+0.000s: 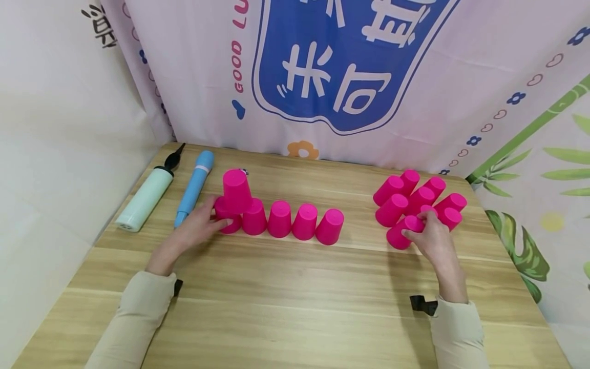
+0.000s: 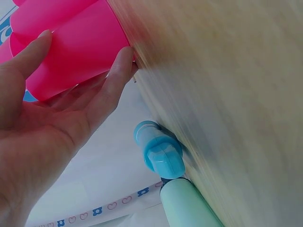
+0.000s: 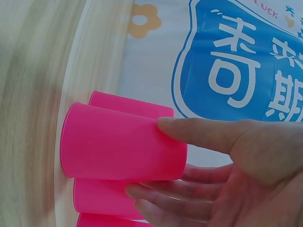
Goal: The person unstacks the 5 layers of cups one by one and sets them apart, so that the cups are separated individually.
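Note:
Upside-down pink cups stand in a row at the centre left of the table. My left hand (image 1: 197, 225) holds the row's leftmost cup (image 1: 229, 221), its thumb on the near side and its fingers around the far side. One more cup (image 1: 236, 190) stands on top, bridging the first two cups of the row. At the right, my right hand (image 1: 435, 240) grips the front cup (image 1: 400, 234) of a cluster of pink cups (image 1: 420, 200). The right wrist view has the thumb on this cup (image 3: 123, 142) near its base, with fingers along the other side.
Left of the row lie a blue tube-shaped object (image 1: 193, 187) and a mint-green hand pump (image 1: 146, 199) with a black nozzle. A printed cloth (image 1: 198, 77) hangs behind the wooden table (image 1: 286, 307), and more cloth flanks it on both sides.

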Demonstrator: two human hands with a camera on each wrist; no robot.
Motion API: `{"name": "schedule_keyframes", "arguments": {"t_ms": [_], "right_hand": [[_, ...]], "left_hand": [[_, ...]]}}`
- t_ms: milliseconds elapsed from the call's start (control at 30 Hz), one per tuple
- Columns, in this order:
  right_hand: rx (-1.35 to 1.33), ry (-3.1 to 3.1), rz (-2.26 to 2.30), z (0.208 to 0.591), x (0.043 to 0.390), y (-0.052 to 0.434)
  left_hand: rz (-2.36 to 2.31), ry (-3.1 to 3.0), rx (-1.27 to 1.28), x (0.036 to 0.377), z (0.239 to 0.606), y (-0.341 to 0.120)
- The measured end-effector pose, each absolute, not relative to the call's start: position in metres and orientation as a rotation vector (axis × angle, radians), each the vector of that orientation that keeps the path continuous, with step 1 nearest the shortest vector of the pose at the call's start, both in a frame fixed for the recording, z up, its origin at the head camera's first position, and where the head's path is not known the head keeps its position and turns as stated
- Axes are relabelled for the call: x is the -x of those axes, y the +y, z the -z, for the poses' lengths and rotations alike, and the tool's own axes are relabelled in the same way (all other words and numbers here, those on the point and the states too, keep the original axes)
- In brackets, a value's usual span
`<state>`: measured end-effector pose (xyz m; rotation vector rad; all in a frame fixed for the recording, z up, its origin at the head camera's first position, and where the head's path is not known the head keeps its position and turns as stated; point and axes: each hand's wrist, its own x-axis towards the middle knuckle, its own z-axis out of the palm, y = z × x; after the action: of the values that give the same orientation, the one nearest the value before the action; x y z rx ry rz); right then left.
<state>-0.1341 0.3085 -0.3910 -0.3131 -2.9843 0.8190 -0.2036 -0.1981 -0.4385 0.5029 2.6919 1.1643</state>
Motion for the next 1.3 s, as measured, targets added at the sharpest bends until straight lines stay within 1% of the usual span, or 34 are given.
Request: {"name": "schedule_keyframes", "arguments": {"t_ms": [200, 367, 600, 800, 900, 1067, 1300], "right_hand": [[0.294, -2.928, -0.779, 0.381, 0.127, 0.300], [0.193, -2.748, -0.721, 0.358, 0.123, 0.266], [-0.229, -2.532, -0.885, 0.355, 0.146, 0.196], [-0.572, -2.291, -1.213, 0.352, 0.164, 0.118], [-0.703, -2.231, -1.325, 0.350, 0.172, 0.080], [-0.718, -2.428, -1.408, 0.350, 0.188, 0.039], [-0.657, -2.687, -1.315, 0.357, 0.207, 0.010]], "left_hand": [[-1.151, 2.693, -0.498, 0.203, 0.439, -0.200], [-1.158, 2.698, -0.496, 0.204, 0.437, -0.204], [-1.174, 2.685, -0.490, 0.203, 0.439, -0.205], [-1.179, 2.696, -0.502, 0.204, 0.440, -0.206], [-1.186, 2.689, -0.511, 0.205, 0.439, -0.204], [-1.181, 2.692, -0.535, 0.205, 0.440, -0.201], [-1.170, 2.705, -0.524, 0.204, 0.438, -0.200]]}}
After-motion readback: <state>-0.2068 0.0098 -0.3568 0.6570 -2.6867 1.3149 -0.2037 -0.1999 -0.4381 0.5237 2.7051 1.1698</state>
